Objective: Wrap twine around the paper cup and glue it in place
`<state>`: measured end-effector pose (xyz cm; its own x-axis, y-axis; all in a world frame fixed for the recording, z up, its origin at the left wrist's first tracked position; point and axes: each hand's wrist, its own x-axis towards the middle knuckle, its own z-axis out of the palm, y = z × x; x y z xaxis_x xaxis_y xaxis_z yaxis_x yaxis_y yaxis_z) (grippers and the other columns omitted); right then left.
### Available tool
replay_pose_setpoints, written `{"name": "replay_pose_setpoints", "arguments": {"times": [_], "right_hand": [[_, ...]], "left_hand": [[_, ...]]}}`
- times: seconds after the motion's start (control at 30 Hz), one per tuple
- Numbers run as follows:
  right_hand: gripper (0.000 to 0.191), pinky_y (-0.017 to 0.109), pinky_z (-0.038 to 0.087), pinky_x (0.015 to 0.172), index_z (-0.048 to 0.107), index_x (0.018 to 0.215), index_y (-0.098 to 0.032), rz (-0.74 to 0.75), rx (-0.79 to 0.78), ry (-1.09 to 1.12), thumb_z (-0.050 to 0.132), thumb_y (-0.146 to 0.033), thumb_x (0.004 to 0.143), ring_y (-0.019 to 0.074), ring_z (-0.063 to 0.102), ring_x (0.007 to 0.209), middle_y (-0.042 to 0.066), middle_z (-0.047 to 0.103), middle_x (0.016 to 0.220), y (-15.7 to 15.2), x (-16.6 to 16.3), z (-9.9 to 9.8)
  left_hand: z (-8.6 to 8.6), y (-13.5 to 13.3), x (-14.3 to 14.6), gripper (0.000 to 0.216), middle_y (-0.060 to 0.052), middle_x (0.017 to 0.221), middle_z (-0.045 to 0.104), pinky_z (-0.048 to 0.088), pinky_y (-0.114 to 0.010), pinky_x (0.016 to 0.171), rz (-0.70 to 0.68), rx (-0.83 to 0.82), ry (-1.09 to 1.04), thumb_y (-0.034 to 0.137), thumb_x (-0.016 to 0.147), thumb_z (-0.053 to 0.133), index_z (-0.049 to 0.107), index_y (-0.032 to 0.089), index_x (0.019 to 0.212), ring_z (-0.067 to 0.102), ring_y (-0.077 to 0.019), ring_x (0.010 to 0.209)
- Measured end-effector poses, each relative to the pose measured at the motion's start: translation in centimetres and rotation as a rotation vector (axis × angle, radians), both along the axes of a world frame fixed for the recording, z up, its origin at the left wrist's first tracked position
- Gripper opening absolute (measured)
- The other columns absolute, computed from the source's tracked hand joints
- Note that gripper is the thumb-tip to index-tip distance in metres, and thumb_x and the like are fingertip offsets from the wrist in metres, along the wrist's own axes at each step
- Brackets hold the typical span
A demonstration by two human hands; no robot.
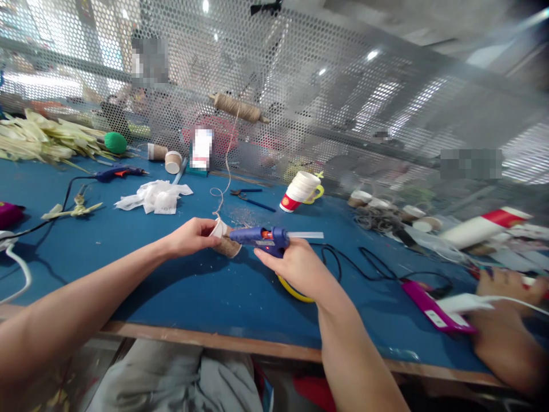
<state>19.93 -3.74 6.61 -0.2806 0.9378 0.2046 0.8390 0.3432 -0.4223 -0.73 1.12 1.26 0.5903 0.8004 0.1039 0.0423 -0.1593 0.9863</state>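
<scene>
My left hand [201, 233] is closed on the rim of a small paper cup [227, 245], tilted on its side and partly wrapped in brown twine. In my right hand [295, 260] is a blue hot glue gun [259, 236], its nozzle at the cup's wrapped side; whether it touches I cannot tell. A clear glue stick [305, 235] sticks out of the gun's back. From the cup a strand of twine [229, 157] runs up to a twine spool [238, 109] mounted on the mesh panel. Pliers [253, 199] lie behind the cup.
A white-and-red cup stack [295, 191] with a yellow handle stands behind the gun. Left are crumpled white bags [155, 196], another glue gun [115, 173] and wrapped cups [173, 162]. Right are a magenta power strip [435, 309], black cable [373, 266] and another person's hand [508, 289].
</scene>
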Motion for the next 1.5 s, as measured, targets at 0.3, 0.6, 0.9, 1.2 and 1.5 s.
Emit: {"name": "replay_pose_setpoints", "arguments": {"times": [0.3,0.6,0.9,1.2,1.5], "right_hand": [[0.019,0.025,0.041,0.060,0.057,0.070,-0.016,0.029,-0.005,0.015,0.049,-0.033,0.073,0.0146,0.054,0.060,0.002,0.062,0.066,0.05,0.21,-0.15],[0.017,0.025,0.041,0.056,0.056,0.065,-0.017,0.015,-0.015,0.014,0.049,-0.032,0.072,0.0142,0.052,0.056,0.001,0.059,0.059,-0.13,0.04,0.16],[0.020,0.025,0.038,0.049,0.051,0.057,-0.018,-0.051,-0.030,0.043,0.049,-0.033,0.071,0.0130,0.048,0.046,-0.003,0.049,0.042,0.16,0.06,0.52],[0.022,0.024,0.037,0.045,0.048,0.056,-0.018,-0.066,-0.100,0.107,0.049,-0.035,0.070,0.0109,0.044,0.040,-0.003,0.047,0.040,0.18,0.38,0.46],[0.023,0.023,0.037,0.044,0.049,0.060,-0.017,-0.101,-0.135,0.137,0.051,-0.037,0.069,0.0103,0.045,0.038,-0.003,0.048,0.041,0.45,0.62,0.16]], "left_hand": [[-0.42,0.22,-0.18,0.032,-0.005,0.091,0.063,0.041,-0.031,0.078,0.006,0.069,0.044,0.024,0.069,0.054,0.057,0.010,0.098,0.056,-0.0197,0.086],[-0.13,0.07,-0.29,0.033,-0.005,0.091,0.062,0.041,-0.028,0.076,-0.011,0.121,0.110,0.021,0.070,0.050,0.056,0.009,0.100,0.055,-0.0182,0.085],[-0.14,0.15,-0.48,0.033,-0.005,0.092,0.062,0.041,-0.027,0.074,-0.018,0.197,0.157,0.020,0.071,0.048,0.055,0.009,0.101,0.055,-0.0182,0.083],[-0.01,0.03,-0.55,0.030,-0.003,0.089,0.063,0.041,-0.024,0.070,0.006,0.263,0.214,0.021,0.070,0.049,0.058,0.011,0.097,0.055,-0.0181,0.081],[-0.08,0.04,-0.57,0.029,-0.003,0.086,0.063,0.041,-0.023,0.068,0.021,0.318,0.243,0.022,0.071,0.048,0.058,0.011,0.096,0.056,-0.0175,0.078]]}}
